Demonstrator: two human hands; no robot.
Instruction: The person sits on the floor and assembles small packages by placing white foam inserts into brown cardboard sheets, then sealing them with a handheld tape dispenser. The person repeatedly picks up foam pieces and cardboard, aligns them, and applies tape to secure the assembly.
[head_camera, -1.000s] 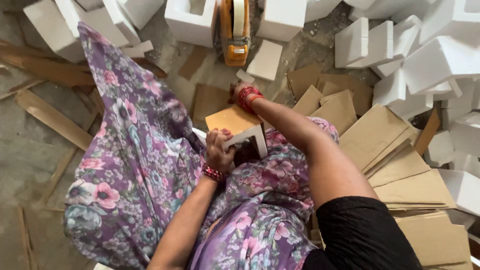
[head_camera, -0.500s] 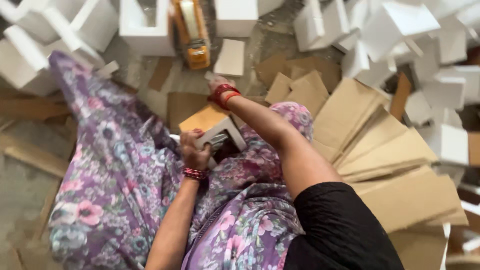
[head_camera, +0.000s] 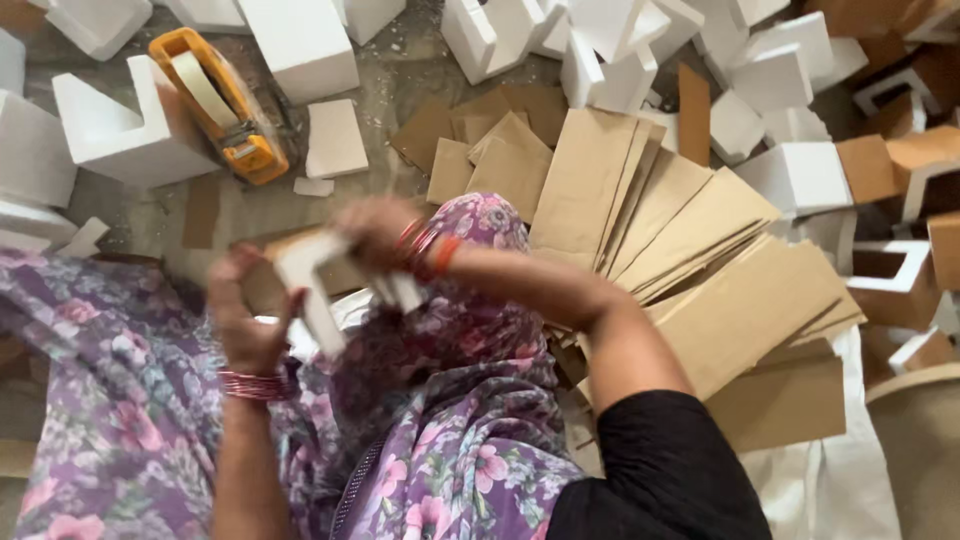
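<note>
My left hand and my right hand both grip a white foam piece faced with brown cardboard, held over my lap. The piece and both hands are blurred by motion. Red bangles ring both wrists. My lap is covered by purple flowered cloth. An orange tape dispenser lies on the floor beyond my hands, apart from them.
A fanned pile of flat brown cardboard sheets lies to my right. White foam blocks and corner pieces are scattered across the dusty floor at the back and right. A small flat foam slab rests beside the dispenser.
Both hands have moved with the foam-and-cardboard piece, and it has turned between them. The view has shifted, so the tape dispenser now sits farther left.
</note>
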